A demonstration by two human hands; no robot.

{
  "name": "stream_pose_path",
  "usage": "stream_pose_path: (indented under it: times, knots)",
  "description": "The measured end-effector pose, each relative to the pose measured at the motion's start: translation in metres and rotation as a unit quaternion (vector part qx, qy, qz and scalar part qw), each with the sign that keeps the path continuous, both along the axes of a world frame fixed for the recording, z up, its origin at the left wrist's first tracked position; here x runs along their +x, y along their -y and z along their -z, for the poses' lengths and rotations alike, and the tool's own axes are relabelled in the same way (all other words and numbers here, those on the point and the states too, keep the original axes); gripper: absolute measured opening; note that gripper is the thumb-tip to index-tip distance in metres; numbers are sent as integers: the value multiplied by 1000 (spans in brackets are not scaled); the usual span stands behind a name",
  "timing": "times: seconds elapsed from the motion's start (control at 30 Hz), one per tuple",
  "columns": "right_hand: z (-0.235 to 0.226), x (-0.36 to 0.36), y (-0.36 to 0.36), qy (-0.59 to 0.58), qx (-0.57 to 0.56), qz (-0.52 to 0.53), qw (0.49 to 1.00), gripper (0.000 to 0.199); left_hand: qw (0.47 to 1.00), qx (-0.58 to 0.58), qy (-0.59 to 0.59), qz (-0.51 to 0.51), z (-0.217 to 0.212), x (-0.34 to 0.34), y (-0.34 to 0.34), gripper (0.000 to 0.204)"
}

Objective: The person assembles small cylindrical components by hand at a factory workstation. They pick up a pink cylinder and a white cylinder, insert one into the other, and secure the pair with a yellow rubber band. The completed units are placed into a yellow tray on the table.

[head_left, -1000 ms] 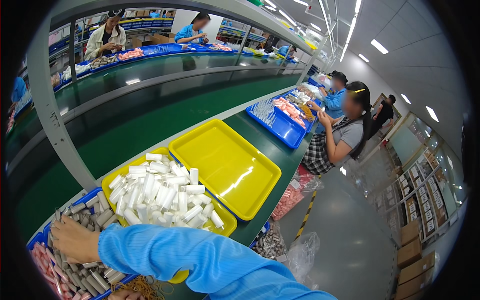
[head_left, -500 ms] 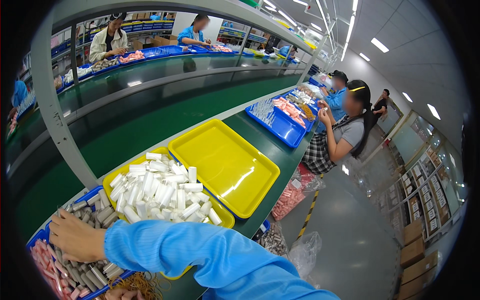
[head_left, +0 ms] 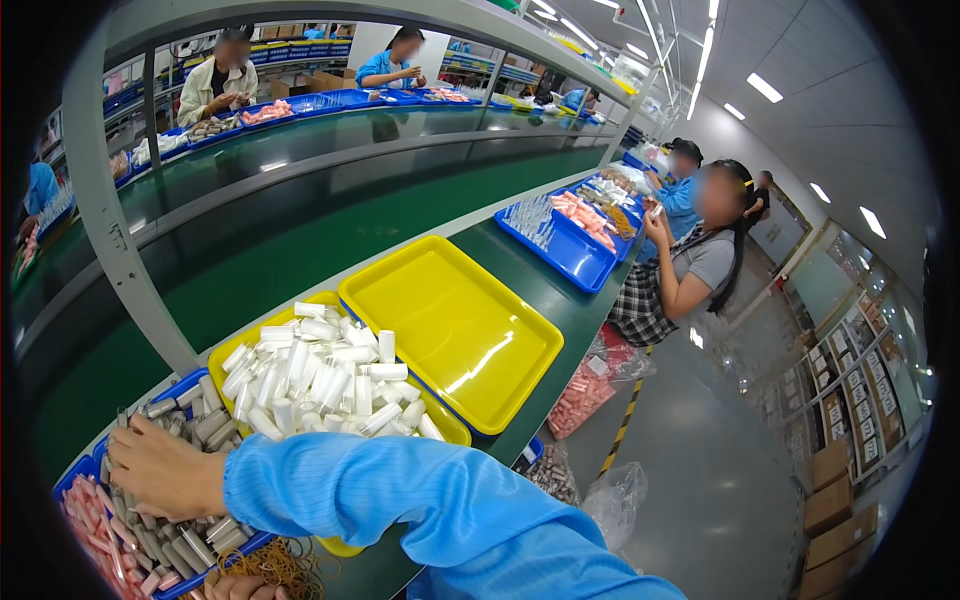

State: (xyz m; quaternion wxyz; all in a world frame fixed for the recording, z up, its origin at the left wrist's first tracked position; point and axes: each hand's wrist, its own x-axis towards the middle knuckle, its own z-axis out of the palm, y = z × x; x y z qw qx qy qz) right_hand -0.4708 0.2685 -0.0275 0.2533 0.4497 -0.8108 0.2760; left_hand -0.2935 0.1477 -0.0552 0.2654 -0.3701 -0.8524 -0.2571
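Your right hand [head_left: 165,470], in a sky-blue sleeve [head_left: 400,505], rests on dull grey-silver tubes [head_left: 190,430] in a royal-blue tray [head_left: 75,478] at the near left corner of the dark green bench [head_left: 570,310]. Pale pink pieces [head_left: 90,525] fill that tray's left edge, and tan rubber bands [head_left: 275,570] lie by its near edge. Beside it you have white tubes [head_left: 320,375] in a bright yellow tray [head_left: 230,352], then a bare yellow tray [head_left: 450,325]. Farther along the bench's right edge, a blue tray [head_left: 575,262] carries pink parts. The person seated there wears a grey top and a black-and-white checked skirt [head_left: 645,310].
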Motion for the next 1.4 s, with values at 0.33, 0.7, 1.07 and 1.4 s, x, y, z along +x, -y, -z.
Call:
stream_pose_path:
  times: [0.33, 0.7, 1.07, 1.4]
  knots:
    - [1, -1, -5, -58, -35, 15, 998, 41, 999, 36, -36, 21, 7, 1, 7, 21]
    - [-3, 9, -16, -90, -40, 30, 995, 42, 994, 96, -43, -20, 28, 11, 14, 28]
    - [-13, 27, -36, -10, -13, -26, 1000, 29, 993, 47, -108, 4, 28, 4, 32, 30]
    - [-37, 95, 2, 71, 169, -105, 977, 33, 931, 39, -125, -341, 32, 75, 165, 36]
